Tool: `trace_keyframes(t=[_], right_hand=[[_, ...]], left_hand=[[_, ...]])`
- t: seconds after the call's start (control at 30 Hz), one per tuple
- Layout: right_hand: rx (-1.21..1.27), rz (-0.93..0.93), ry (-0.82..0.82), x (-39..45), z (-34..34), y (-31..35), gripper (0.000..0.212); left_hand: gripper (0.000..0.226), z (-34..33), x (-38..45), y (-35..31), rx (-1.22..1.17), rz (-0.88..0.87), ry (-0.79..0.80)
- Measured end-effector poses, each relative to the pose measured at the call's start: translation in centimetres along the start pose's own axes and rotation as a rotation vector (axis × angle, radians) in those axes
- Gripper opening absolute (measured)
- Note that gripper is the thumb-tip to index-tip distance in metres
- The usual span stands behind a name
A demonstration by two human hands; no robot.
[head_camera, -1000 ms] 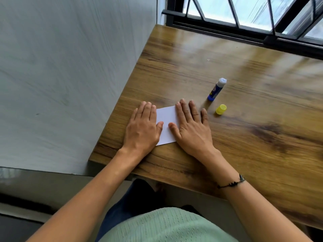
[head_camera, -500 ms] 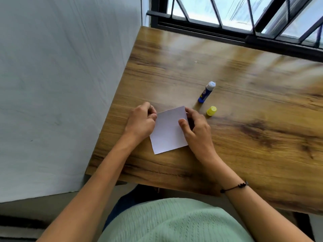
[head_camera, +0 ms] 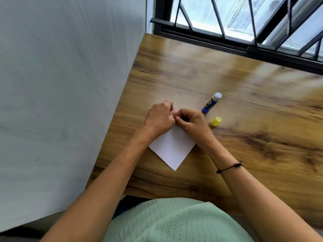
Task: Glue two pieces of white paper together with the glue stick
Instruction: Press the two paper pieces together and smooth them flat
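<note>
glossy wood table [head_camera: 227, 84], both hands [head_camera: 176, 119] pinching diamond-turned paper [head_camera: 172, 147].

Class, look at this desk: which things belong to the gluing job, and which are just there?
Job: white paper, gripped at its far corner by left hand and right hand; glue stick; its yellow cap.

Just there: table; window bars; wrist cord.

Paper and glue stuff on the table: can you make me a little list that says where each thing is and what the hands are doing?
paper: white paper flat on the wooden table, one corner toward the person
left hand: left hand pinches the paper's far corner
right hand: right hand pinches the same corner
glue stick: glue stick lies uncapped beyond the right hand
cap: yellow cap sits apart, beside the glue stick
</note>
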State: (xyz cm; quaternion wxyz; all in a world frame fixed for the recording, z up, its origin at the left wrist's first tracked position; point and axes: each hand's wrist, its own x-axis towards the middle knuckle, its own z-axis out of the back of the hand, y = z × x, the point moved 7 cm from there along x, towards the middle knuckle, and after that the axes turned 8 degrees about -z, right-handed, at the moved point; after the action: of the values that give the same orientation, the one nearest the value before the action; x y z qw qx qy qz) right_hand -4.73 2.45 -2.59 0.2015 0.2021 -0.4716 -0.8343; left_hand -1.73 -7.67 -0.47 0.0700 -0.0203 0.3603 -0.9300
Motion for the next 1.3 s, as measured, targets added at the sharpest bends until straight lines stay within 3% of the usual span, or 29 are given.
trace_keyframes(t=[0.33, 0.5, 0.7, 1.0, 1.2, 1.3], right_hand=[[0.102, -0.054, 0.119, 2.1, -0.6, 0.0, 0.028], [0.108, -0.064, 0.081, 1.8, -0.1, -0.8, 0.030], [0.360, -0.077, 0.057, 1.1, 0.5, -1.9, 0.033], [0.585, -0.069, -0.085, 1.1, 1.5, -2.3, 0.038], [0.640, -0.071, -0.043, 1.1, 1.3, -2.4, 0.049], [0.637, -0.060, 0.008, 1.0, 1.3, -2.3, 0.042]], left_hand=[[0.015, 0.0, 1.1, 2.0, -0.209, -0.036, -0.076], [0.020, 0.6, 1.8, 3.3, -0.299, -0.038, -0.089], [0.026, 1.0, 2.1, 5.1, -0.500, 0.032, -0.137], [0.034, 0.7, 2.0, 5.9, -0.616, 0.081, -0.201], [0.031, 1.0, 2.2, 4.3, -0.666, 0.032, 0.004], [0.025, 0.3, 2.1, 2.4, -0.373, -0.092, 0.263]])
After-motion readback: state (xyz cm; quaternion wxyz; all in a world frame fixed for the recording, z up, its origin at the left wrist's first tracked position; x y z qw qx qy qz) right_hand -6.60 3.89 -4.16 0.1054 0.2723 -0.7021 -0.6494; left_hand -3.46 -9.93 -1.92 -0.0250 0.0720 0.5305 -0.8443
